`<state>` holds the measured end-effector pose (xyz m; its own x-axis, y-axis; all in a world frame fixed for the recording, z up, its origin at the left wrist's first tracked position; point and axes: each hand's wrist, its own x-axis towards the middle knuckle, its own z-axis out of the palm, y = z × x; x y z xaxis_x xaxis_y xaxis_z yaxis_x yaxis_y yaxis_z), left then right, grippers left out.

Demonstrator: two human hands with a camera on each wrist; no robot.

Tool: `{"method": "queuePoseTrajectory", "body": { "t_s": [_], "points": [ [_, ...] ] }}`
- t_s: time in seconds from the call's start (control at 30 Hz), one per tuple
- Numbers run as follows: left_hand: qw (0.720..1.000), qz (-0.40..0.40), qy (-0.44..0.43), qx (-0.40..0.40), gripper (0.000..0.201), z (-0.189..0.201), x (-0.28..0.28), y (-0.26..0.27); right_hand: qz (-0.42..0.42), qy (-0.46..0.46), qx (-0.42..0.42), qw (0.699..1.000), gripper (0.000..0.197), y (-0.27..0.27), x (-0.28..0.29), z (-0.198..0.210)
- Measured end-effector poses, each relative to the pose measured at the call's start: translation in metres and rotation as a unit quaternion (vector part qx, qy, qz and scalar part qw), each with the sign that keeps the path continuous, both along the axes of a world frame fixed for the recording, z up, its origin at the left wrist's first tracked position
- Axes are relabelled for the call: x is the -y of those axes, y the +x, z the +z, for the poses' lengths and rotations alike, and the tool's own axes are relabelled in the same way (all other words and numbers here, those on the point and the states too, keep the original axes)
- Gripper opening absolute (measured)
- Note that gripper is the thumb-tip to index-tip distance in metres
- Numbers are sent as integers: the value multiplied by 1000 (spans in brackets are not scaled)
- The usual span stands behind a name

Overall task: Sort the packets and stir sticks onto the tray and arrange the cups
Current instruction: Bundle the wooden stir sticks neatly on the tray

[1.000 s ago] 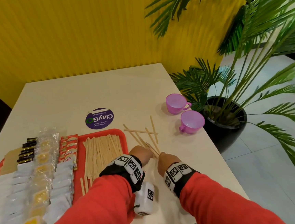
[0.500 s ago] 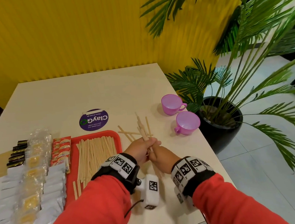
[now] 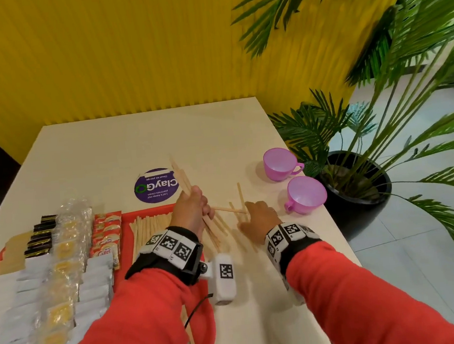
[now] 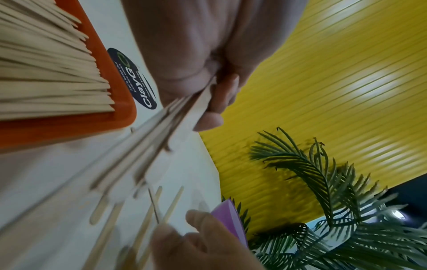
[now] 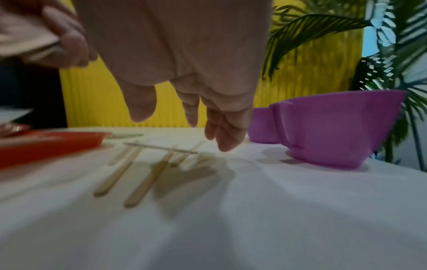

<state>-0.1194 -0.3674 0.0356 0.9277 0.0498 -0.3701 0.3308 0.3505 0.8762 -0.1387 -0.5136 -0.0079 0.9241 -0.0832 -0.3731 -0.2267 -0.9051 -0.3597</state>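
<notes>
Several stir sticks (image 3: 236, 212) loose on the table (image 3: 140, 141), just right of the red tray (image 3: 126, 221), where the sorted sticks and the packets (image 3: 63, 254) already lie. Left hand (image 3: 192, 212) clamped round a gathered bundle (image 3: 184, 181), raised above the tray's far right corner. Right hand (image 3: 258, 218) relaxed, fingers (image 5: 221, 131) spread, hovering just over the crossed strays. Step in hand: collecting sticks. Next, probably: pinching those strays, adding them to the bundle, laying all on the tray. Two purple cups (image 3: 303, 195) at the right edge, not yet arranged.
</notes>
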Motion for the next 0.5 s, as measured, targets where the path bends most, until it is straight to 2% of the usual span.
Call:
{"method": "queuePoseTrajectory", "body": {
  "t_s": [0.13, 0.2, 0.3, 0.4, 0.5],
  "points": [
    [999, -14, 49, 17, 31, 0, -4, 3, 25, -49, -37, 998, 73, 12, -18, -15],
    [998, -17, 56, 14, 27, 2, -7, 4, 45, -66, -56, 995, 72, 14, -28, -19],
    [999, -10, 40, 1, 24, 5, -12, 8, 85, -56, -47, 994, 59, 18, -40, -21],
    [1000, -3, 31, 1, 27, 6, -17, 12, 121, -65, -9, 991, 33, 22, -44, -14],
    [1000, -1, 6, -10, 26, 6, -22, 17, 154, -98, 1, 983, 30, 24, -45, -5]
  ]
}}
